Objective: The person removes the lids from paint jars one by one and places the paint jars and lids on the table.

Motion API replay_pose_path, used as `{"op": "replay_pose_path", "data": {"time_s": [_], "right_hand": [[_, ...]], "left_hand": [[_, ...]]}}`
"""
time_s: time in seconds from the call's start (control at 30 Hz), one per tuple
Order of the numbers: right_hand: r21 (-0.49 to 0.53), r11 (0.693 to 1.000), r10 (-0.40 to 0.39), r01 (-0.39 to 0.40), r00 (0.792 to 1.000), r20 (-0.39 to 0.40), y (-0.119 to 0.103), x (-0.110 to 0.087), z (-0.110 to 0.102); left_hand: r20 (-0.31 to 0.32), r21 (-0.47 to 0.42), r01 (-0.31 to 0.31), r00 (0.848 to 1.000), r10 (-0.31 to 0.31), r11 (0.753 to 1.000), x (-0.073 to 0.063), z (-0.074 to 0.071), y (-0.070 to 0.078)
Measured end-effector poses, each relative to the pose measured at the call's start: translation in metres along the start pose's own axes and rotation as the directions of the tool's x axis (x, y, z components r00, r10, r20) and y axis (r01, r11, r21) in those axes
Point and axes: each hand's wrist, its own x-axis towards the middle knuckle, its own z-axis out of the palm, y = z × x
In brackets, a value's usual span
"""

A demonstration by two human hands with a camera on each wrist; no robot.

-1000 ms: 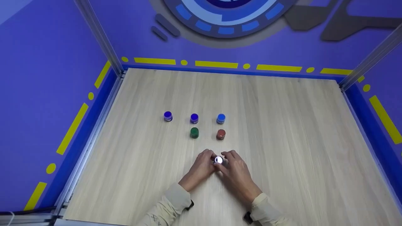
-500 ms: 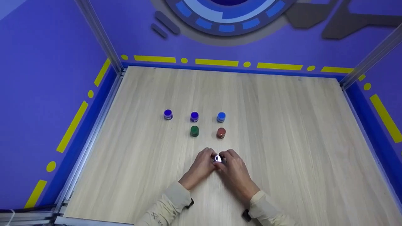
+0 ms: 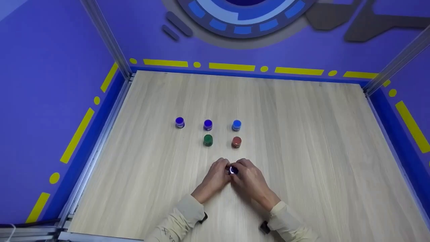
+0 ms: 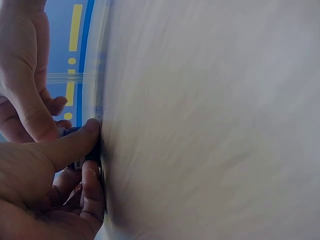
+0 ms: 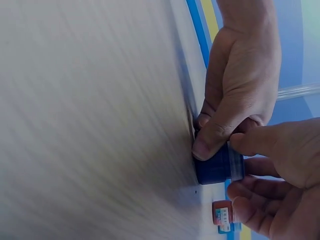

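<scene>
A small dark blue paint jar [image 3: 233, 170] is between the two hands near the front of the table. My left hand [image 3: 215, 176] grips its body, the thumb pressed along the side in the right wrist view. Around the clear-looking lid [image 5: 236, 162], my right hand [image 3: 251, 179] curls its thumb and fingers. In the left wrist view, a sliver of the jar's label [image 4: 78, 163] shows beneath the left thumb. Beyond the hands stand a red-brown jar [image 3: 236, 142], a green jar [image 3: 208, 140], a light blue jar [image 3: 236, 125] and two violet-blue jars [image 3: 208, 125].
The other jars form two rows on the wood-grain table [image 3: 302, 134], the leftmost violet-blue jar [image 3: 179, 122] standing apart. Blue panels [image 3: 50, 101] with yellow marks and metal posts [image 3: 107, 40] bound the table at the back and sides.
My right fingers have closed in around the lid and turned a little. The bright glare on the jar's top has shrunk to a thin streak. My left hand stays almost still.
</scene>
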Motion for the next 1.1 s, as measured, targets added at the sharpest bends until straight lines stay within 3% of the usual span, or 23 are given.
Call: {"op": "replay_pose_path", "data": {"time_s": [0.33,0.53,0.8,1.1], "right_hand": [[0.08,0.993,-0.093,0.092,0.996,0.009,0.006,0.001,0.002],[0.113,0.988,-0.107,0.105,0.994,0.01,0.008,0.001,-0.002],[0.238,0.971,-0.024,0.029,0.999,-0.022,0.012,-0.004,-0.012],[0.381,0.924,0.08,-0.042,0.993,-0.084,0.026,-0.011,-0.028]], "left_hand": [[0.019,-0.018,0.022,1.0,-0.022,1.0,-0.001,0.0,-0.001],[0.01,-0.002,0.007,1.0,-0.007,1.0,0.0,0.0,0.0],[0.018,-0.003,0.004,1.0,-0.004,1.0,-0.001,0.002,0.003],[0.101,-0.02,0.117,0.988,-0.115,0.993,-0.001,-0.003,0.008]]}}
